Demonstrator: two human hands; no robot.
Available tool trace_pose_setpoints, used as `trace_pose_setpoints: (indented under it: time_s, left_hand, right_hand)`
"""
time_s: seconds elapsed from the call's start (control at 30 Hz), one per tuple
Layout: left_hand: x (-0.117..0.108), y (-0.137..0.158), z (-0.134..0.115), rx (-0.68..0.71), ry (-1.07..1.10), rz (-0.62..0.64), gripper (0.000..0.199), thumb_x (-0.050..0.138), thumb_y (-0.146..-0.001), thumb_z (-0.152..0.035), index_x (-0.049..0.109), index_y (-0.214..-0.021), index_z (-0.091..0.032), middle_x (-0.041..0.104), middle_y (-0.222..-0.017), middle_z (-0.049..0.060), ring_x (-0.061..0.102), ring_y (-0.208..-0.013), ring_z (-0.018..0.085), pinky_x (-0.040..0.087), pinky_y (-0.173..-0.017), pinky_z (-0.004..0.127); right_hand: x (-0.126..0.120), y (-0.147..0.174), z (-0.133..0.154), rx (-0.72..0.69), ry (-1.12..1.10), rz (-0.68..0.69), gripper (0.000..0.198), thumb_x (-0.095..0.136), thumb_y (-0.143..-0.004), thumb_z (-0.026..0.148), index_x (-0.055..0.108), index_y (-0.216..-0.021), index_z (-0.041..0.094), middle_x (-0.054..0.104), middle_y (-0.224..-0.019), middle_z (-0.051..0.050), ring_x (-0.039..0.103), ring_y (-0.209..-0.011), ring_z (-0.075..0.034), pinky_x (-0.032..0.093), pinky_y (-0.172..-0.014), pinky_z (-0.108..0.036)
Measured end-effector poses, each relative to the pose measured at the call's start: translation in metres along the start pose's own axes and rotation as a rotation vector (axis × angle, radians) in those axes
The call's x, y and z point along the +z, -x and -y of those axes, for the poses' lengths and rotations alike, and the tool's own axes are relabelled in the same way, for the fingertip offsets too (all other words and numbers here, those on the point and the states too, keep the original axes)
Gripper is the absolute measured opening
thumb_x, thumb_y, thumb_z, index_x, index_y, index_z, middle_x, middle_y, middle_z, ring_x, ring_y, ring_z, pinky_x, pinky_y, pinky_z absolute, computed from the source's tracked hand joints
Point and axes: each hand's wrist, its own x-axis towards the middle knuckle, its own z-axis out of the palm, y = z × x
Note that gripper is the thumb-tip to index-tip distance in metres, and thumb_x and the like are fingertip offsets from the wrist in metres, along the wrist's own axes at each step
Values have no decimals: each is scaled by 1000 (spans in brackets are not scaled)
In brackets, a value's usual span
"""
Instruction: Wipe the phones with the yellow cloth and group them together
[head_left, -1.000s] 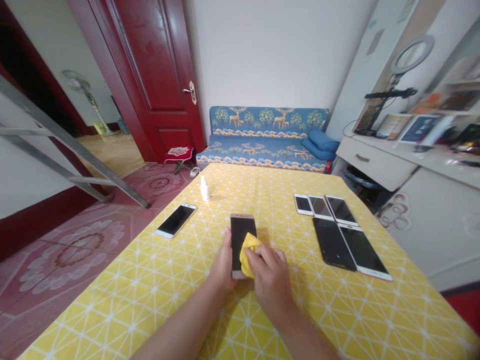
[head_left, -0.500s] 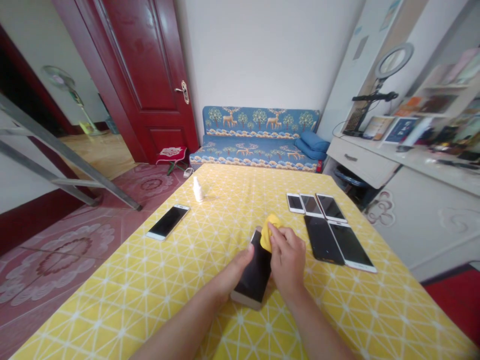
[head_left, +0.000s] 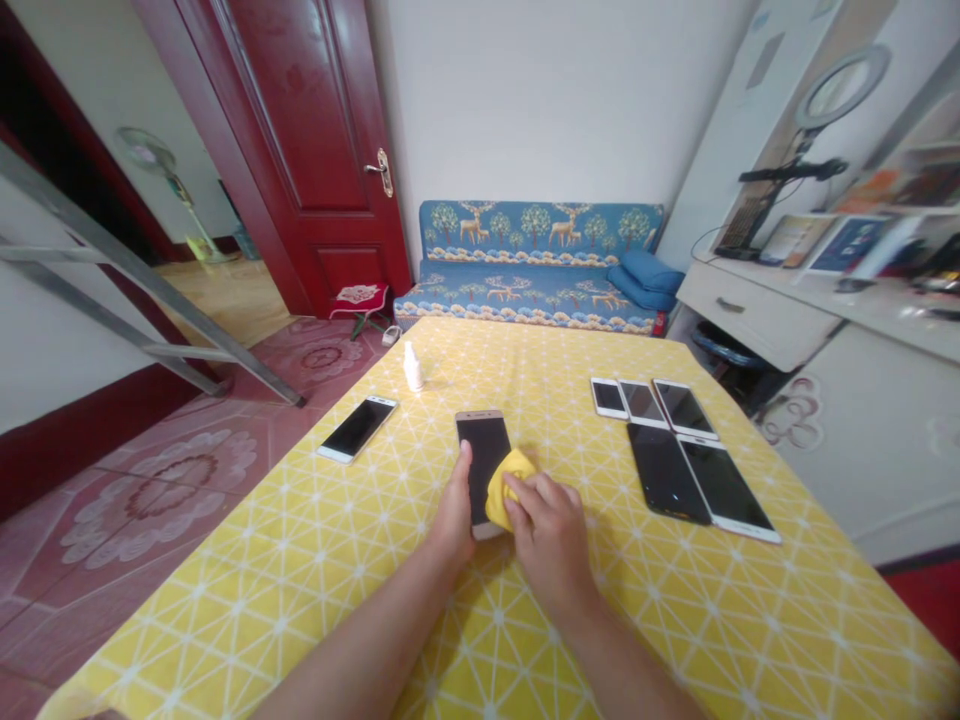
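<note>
In the lower middle of the frame the phone (head_left: 483, 458) lies flat on the yellow tablecloth (head_left: 300, 540), screen up. The left hand (head_left: 454, 505) rests along its left edge, the thumb laid on the glass and the other fingers loosely curled beside it, steadying rather than gripping. The right hand (head_left: 551, 525) has its fingertips bunched tightly around a yellow cloth (head_left: 506, 483), pressed against the phone's lower right part. The likeliest trouble seems to be the phone sliding on the smooth cloth if the rubbing pushes harder than the left hand's light hold can resist; it could then skate toward the phone at the left (head_left: 357, 428), which lies near the table edge, or the white bottle (head_left: 412, 367) in the upper middle could be tipped by a wide sweep. Dragging the tablecloth could also shift the group of phones (head_left: 679, 445) at the right, which lie packed edge to edge. The phone's lower end is hidden under both hands and the cloth, so how much of it the cloth covers cannot be told. The bottle's label is too small to read, and the shelves at the upper right are blurred.
</note>
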Motion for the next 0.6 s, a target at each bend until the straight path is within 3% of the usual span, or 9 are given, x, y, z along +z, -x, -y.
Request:
trace_pose_setpoints:
  time_s: [0.1,0.23,0.37,0.47,0.6]
  left_hand:
    - [-1,0,-4,22,74,-5,58,46,-85,-60,66,-99,-8,70,-75,11,67,-64,20,54,-60,29]
    - [-4,0,-8,-44,113,-62,56,49,-81,-64,65,-79,-11,64,-57,7,61,-50,17,50,-50,27]
    - [-5,-5,-10,19,110,-41,49,52,-83,-58,66,-86,-11,69,-67,8,65,-55,19,54,-57,31]
    - [-4,-9,-10,27,77,-118,44,54,-84,-51,66,-93,-10,71,-70,9,66,-56,20,55,-62,33]
    - [-3,-9,-4,53,61,-76,41,55,-85,-48,65,-96,-10,72,-79,11,69,-68,22,55,-68,33]
  right_hand:
    - [3,5,18,-85,-74,57,26,48,-90,12,65,-110,16,60,-83,-5,51,-79,-19,38,-74,-35]
    - [2,4,25,-177,-97,103,28,44,-92,13,65,-110,17,60,-81,-5,51,-77,-18,39,-74,-35]
    - [-1,0,-1,4,-82,-14,28,42,-93,16,66,-108,19,60,-83,-6,54,-79,-20,41,-73,-36]
    - [-2,0,-16,150,-266,-141,31,40,-93,17,63,-114,20,62,-97,-9,57,-90,-21,46,-77,-37]
    - [-6,3,-5,145,-514,-189,29,45,-92,21,60,-118,23,60,-103,-8,58,-95,-21,48,-80,-36]
